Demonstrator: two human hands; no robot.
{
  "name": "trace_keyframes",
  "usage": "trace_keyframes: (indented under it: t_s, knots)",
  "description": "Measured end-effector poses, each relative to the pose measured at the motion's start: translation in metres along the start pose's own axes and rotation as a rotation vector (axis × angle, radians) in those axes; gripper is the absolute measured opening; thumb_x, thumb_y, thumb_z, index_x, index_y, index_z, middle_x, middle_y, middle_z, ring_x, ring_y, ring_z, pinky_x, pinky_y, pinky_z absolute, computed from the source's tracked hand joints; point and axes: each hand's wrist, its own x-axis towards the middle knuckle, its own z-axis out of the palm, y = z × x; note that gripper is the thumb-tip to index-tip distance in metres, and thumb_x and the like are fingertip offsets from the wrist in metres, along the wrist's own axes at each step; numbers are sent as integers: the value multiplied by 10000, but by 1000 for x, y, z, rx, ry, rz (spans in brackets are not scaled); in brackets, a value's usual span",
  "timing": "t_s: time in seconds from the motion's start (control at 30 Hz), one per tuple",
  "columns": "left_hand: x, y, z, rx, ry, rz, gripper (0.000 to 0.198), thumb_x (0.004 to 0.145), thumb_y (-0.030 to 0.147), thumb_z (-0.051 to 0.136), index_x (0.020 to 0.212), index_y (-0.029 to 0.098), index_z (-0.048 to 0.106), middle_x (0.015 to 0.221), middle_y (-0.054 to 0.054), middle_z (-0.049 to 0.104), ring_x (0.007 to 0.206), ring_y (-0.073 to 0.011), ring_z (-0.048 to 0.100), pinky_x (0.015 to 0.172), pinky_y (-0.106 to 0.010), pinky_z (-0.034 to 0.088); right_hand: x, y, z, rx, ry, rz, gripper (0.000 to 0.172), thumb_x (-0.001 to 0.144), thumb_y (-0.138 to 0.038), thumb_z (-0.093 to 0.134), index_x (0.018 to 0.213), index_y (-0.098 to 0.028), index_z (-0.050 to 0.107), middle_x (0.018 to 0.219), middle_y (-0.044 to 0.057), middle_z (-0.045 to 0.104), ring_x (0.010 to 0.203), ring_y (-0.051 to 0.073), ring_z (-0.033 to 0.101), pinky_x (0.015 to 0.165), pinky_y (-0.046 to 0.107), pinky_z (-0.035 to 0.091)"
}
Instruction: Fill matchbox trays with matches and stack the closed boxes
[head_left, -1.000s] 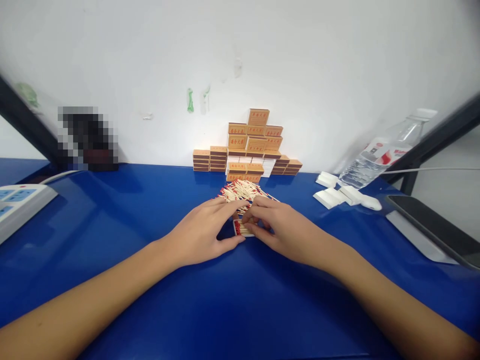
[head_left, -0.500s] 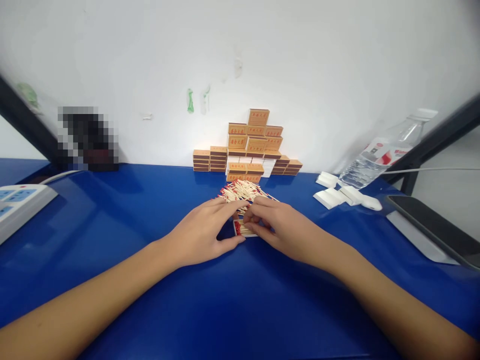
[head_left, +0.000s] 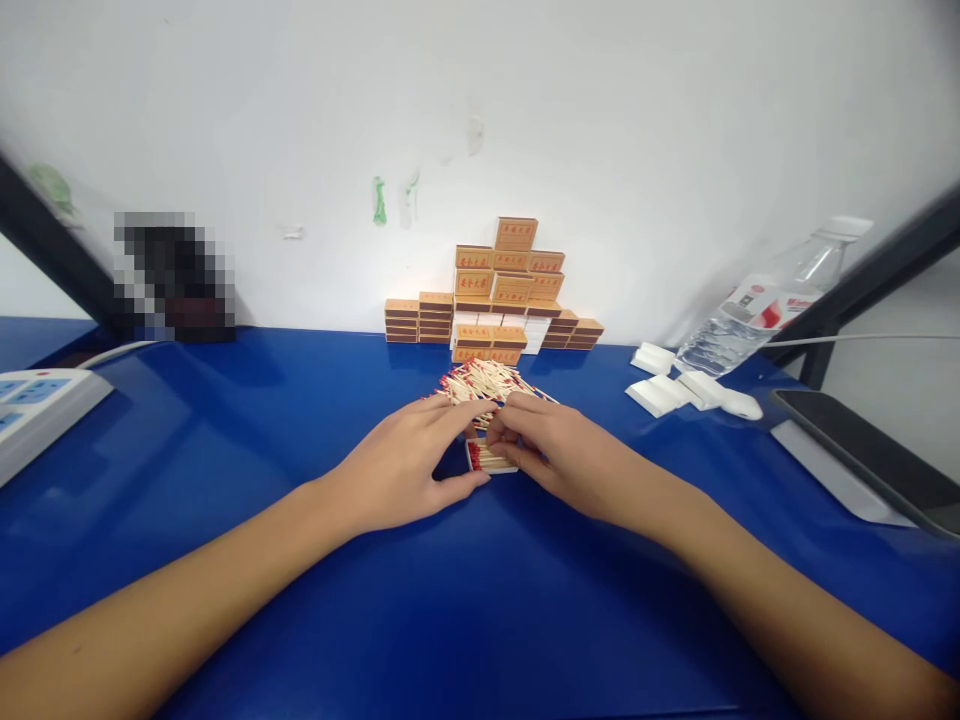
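Note:
A small white matchbox tray lies on the blue table, with red-headed matches inside, heads to the left. My left hand is around the tray's left end, thumb at its near corner and fingers at its far side. Over the tray's right part is my right hand, its fingertips pressed together at the matches; what they pinch is too small to make out. Just behind both hands lies a loose pile of matches, partly covered by the fingers.
Matchboxes stand stacked against the wall. To the right are white blocks, a leaning plastic bottle and a black phone. A white power strip sits at the left edge, a pixelated dark object behind it.
The right fingertips have shifted very slightly over the tray, and the matches in it show a little more. The left hand holds its place.

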Motion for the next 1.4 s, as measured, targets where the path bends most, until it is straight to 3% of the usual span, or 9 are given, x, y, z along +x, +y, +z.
trace_keyframes:
  t_s: [0.23, 0.37, 0.5, 0.6, 0.77, 1.2, 1.33, 1.4]
  knots:
    - [0, 0, 1, 7, 2, 6, 604, 955, 382, 717, 1487, 235, 472, 1261, -88, 700, 1167, -276, 652, 1003, -459, 558, 0, -2, -2, 35, 11, -21, 163, 1053, -145, 478, 973, -207, 605, 1075, 80, 660, 950, 206, 620, 818, 340, 483]
    - [0, 0, 1, 1, 8, 18, 609, 954, 368, 716, 1493, 235, 466, 1239, -78, 710, 1150, -265, 664, 1005, -453, 562, -1, 3, -14, 2, 129, -2, 154, 1058, -206, 508, 992, -208, 647, 975, 54, 643, 839, 179, 598, 735, 305, 460]
    - [-1, -2, 1, 17, 10, 24, 634, 968, 378, 701, 1526, 235, 436, 1260, -83, 711, 1181, -267, 659, 1040, -474, 548, -6, 23, -32, -218, 248, 214, 127, 1002, -232, 575, 927, -202, 674, 892, 46, 655, 744, 179, 583, 676, 317, 415]
    - [-1, -2, 2, 17, 14, 11, 633, 962, 385, 708, 1519, 233, 448, 1242, -86, 714, 1179, -272, 656, 1038, -480, 549, -10, 39, -38, -356, 167, 399, 141, 973, -302, 621, 905, -201, 690, 899, 70, 694, 737, 207, 606, 657, 336, 399]
    - [-1, -2, 2, 11, 20, 10, 619, 968, 382, 697, 1518, 237, 452, 1242, -89, 708, 1193, -276, 646, 1045, -488, 545, -7, 46, -33, -344, 37, 596, 208, 977, -352, 623, 844, -205, 686, 898, 91, 741, 758, 232, 656, 645, 336, 415]
    - [0, -1, 3, -49, 30, -24, 600, 946, 400, 710, 1491, 245, 510, 1214, -85, 720, 1151, -273, 667, 1014, -487, 566, -5, 45, -19, -302, 77, 526, 152, 895, -270, 660, 753, -216, 678, 748, 76, 721, 666, 210, 655, 591, 311, 429]
    - [-1, -1, 4, -52, 34, -15, 575, 948, 405, 714, 1465, 229, 535, 1208, -85, 720, 1159, -271, 666, 1032, -493, 559, -4, 39, -25, -303, 110, 561, 152, 925, -250, 616, 781, -212, 648, 823, 79, 724, 703, 212, 647, 611, 321, 412]
    - [-1, -1, 4, -49, 45, -17, 565, 949, 406, 714, 1459, 234, 544, 1203, -82, 725, 1161, -269, 668, 1039, -490, 557, -4, 33, -29, -281, 165, 493, 145, 951, -264, 593, 826, -208, 642, 870, 79, 718, 732, 209, 635, 632, 324, 412]
